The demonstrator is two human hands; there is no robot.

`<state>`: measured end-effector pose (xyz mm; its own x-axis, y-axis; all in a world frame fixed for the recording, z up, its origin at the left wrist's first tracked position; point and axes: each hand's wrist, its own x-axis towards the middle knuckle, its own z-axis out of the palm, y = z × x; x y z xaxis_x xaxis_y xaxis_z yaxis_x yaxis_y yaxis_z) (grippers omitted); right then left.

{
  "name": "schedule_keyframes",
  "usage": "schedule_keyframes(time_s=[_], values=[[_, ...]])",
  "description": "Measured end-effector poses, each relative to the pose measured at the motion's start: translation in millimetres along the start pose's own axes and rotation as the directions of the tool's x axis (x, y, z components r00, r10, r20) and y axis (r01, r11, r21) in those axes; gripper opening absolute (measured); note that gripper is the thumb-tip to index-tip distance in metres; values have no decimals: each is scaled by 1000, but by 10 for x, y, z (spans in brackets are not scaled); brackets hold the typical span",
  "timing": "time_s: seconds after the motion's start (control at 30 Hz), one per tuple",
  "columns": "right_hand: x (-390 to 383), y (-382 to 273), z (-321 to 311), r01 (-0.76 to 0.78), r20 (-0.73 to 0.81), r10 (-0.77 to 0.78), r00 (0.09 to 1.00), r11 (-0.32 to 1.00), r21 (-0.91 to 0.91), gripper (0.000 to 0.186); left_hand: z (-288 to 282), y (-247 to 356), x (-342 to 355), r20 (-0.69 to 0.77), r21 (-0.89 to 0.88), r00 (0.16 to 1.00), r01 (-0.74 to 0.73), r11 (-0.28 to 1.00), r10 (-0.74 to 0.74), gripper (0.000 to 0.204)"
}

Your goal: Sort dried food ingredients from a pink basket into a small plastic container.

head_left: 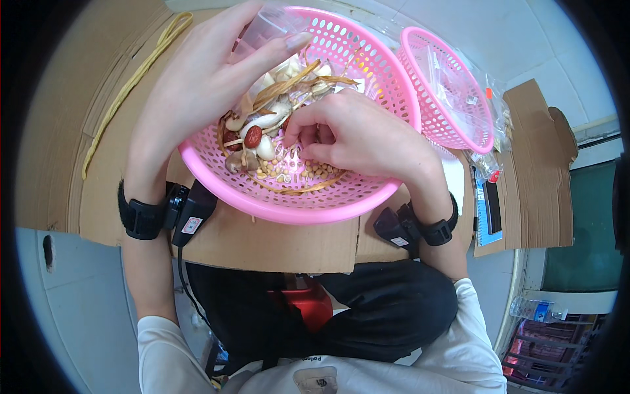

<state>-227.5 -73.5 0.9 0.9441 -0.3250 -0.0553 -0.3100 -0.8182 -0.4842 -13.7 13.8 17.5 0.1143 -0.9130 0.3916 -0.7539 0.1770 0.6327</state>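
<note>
A large pink perforated plastic basket stands before me with mixed dried foods in it. Red dates, pale mushroom-like pieces, long brown dried strips and small yellowish beans lie inside. At the basket's upper left, my left hand is closed on a clear plastic bag, pinched between thumb and fingers. My right hand reaches into the basket from the right, just above the beans. Its fingers are curled together, and whatever they pinch is hidden.
A smaller pink basket holding clear plastic bags stands at the back right. Cardboard covers the work surface. A yellow strap runs along the left. To the right are a blue-edged notebook and a dark flat object.
</note>
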Motion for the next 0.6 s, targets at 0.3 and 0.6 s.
schedule_keyframes(time_s=[0.3, 0.6], values=[[9, -37, -14, -49, 35, 49, 998, 999, -13, 14, -22, 60, -16, -6, -33, 1000, 16, 999, -16, 50], [10, -30, -6, -30, 33, 32, 999, 999, -34, 12, -33, 64, -29, 2, -17, 1000, 30, 999, -30, 49]])
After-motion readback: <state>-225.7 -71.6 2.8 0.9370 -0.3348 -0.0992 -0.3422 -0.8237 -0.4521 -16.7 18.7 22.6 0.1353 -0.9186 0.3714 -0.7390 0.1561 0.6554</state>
